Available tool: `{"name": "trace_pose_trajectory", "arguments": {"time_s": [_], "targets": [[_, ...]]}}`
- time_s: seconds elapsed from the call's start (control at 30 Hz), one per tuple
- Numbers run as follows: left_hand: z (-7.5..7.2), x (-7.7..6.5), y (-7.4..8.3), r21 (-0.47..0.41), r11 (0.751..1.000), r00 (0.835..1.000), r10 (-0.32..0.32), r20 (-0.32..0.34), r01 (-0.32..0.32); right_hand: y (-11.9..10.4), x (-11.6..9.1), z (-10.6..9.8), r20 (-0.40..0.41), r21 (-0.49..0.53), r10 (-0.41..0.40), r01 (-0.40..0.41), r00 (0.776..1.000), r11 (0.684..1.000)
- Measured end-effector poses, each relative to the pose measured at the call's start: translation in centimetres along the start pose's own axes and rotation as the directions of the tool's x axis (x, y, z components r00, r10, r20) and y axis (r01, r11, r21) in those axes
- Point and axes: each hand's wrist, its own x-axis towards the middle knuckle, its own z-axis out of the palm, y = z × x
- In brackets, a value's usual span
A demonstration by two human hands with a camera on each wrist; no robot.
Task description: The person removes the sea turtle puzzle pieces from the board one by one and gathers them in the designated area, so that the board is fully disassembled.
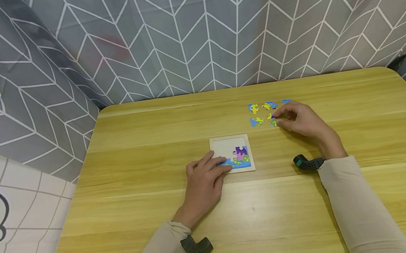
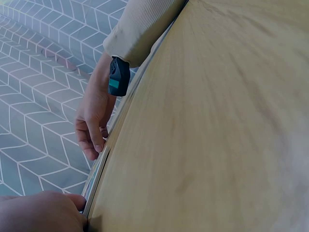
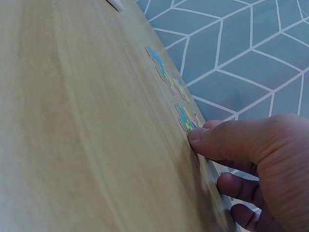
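A square puzzle board with a pale rim lies on the table, its lower part filled with blue, green and purple picture pieces. My left hand rests over the board's left side, fingertips on the pieces at the lower left. In the left wrist view, the hand touches the board's edge. Beyond the board to the right, my right hand pinches a green and purple puzzle piece between thumb and index finger. The right wrist view shows the thumb against this piece, low at the tabletop.
More loose pieces lie near the right hand: a yellow and blue one, another beside it, one below, and a blue one partly behind the hand. A patterned grey curtain hangs behind the wooden table.
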Motion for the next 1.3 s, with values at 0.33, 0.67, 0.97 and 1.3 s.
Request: {"name": "trace_pose_trajectory", "arguments": {"time_s": [0.33, 0.67, 0.97, 1.3], "targets": [[-0.03, 0.03, 0.02, 0.013, 1.000, 1.000, 0.008, -0.007, -0.008, 0.09, 0.02, -0.03, 0.001, 0.021, 0.017, -0.017, 1.000, 1.000], [-0.02, 0.03, 0.02, -0.001, 1.000, 1.000, -0.002, 0.004, 0.002, -0.14, -0.31, -0.23, 0.033, 0.056, 0.046, -0.048, 0.998, 0.997], [-0.10, 0.04, 0.09, 0.010, 1.000, 1.000, 0.004, -0.004, -0.004, 0.09, -0.04, 0.07, 0.023, 0.017, 0.028, -0.028, 0.999, 0.999], [-0.25, 0.09, 0.18, 0.004, 1.000, 1.000, -0.002, 0.003, 0.002, 0.21, 0.02, 0.13, 0.018, 0.016, 0.018, -0.019, 1.000, 1.000]]}}
